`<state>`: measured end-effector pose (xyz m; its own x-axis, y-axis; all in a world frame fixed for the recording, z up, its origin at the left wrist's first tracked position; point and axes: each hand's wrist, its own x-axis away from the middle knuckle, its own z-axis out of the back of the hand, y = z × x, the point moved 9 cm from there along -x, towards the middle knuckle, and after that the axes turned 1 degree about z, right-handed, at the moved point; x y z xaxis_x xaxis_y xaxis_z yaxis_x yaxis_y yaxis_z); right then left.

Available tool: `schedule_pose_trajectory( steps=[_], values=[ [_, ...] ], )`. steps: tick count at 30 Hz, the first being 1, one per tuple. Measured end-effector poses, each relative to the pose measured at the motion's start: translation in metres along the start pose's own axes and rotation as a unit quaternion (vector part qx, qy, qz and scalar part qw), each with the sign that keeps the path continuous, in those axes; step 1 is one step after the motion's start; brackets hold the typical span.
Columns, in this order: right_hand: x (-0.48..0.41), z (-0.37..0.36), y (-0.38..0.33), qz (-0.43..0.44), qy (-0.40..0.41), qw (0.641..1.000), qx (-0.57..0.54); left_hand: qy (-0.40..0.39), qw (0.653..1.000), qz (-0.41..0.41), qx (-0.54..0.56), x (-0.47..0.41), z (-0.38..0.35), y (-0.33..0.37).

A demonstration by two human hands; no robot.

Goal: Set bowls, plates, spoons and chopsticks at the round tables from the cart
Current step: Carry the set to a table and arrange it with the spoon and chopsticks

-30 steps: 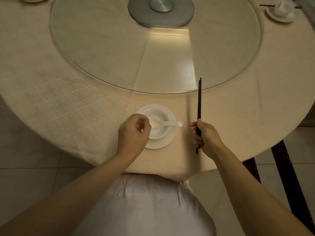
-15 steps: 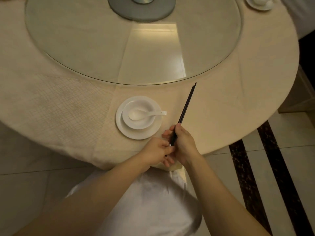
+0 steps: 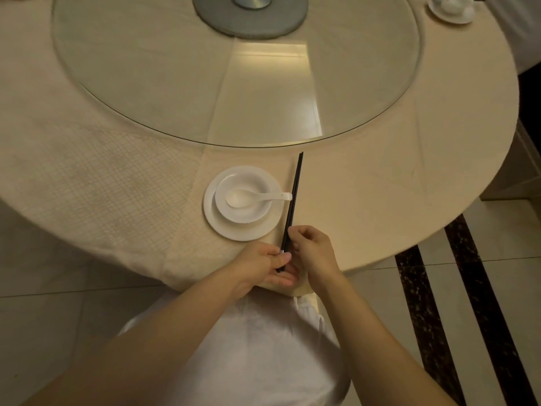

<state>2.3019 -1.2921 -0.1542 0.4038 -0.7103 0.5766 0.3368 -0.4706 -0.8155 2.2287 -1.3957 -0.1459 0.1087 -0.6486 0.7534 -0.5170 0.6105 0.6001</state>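
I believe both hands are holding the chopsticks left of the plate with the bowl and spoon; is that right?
No: the head view shows the chopsticks right of the plate, not left. The left hand and right hand do hold their near end, and the plate does carry the bowl and spoon.

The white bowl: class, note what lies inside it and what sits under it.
Inside the bowl lies a white spoon, its handle reaching over the right rim. Under it sits a white plate; only the plate's outer ring shows, its middle covered by the bowl.
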Motion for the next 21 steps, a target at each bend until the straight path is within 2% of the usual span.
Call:
schedule_pose_trajectory(
  steps=[9,17,21],
  values=[
    [-0.003,-0.029,0.000,0.002,-0.031,0.996,0.078,0.037,0.999,0.000,-0.020,-0.001,0.030,-0.006],
    [-0.010,-0.029,-0.003,0.018,0.009,0.987,0.157,0.059,0.998,-0.006,-0.036,-0.002,0.035,-0.007],
    [-0.011,-0.030,-0.004,0.030,0.002,0.984,0.176,0.087,0.990,-0.023,-0.108,-0.004,0.040,-0.002]
  ],
)
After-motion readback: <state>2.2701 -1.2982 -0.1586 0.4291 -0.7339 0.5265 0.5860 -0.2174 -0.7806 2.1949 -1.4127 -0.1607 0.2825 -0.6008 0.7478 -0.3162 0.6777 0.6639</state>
